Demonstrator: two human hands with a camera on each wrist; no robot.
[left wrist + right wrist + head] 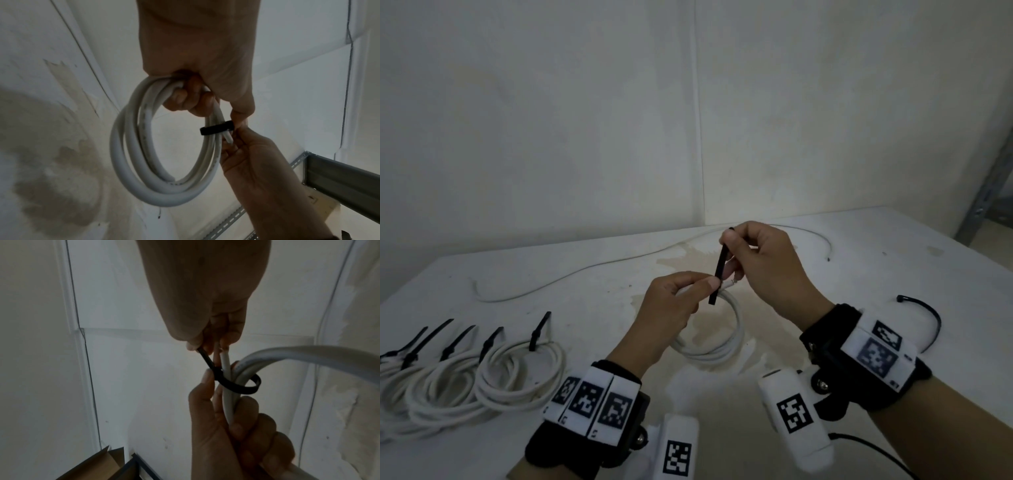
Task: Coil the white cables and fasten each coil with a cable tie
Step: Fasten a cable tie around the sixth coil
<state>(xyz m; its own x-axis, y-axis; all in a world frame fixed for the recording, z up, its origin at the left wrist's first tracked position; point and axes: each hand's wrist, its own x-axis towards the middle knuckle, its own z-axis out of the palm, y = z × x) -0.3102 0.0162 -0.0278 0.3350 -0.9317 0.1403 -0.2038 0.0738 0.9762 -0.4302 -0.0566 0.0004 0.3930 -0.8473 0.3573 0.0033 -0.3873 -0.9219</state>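
Note:
A white cable coil [717,339] hangs above the table centre, its top bundle gripped in my left hand [678,301]. In the left wrist view the coil [144,162] dangles from my curled fingers [185,97]. A black cable tie [719,270] loops round the bundle; the right wrist view shows the tie [236,386] wrapped under the strands. My right hand [753,253] pinches the tie's upper end and holds it upright. My left thumb [207,381] presses on the tie beside the cable's cut end [225,363].
Several tied white coils [482,377] with black ties lie at the left of the table. One loose white cable [585,270] runs along the back of the table [893,246]. A spare black tie [928,318] lies at the right. A metal rack [989,192] stands far right.

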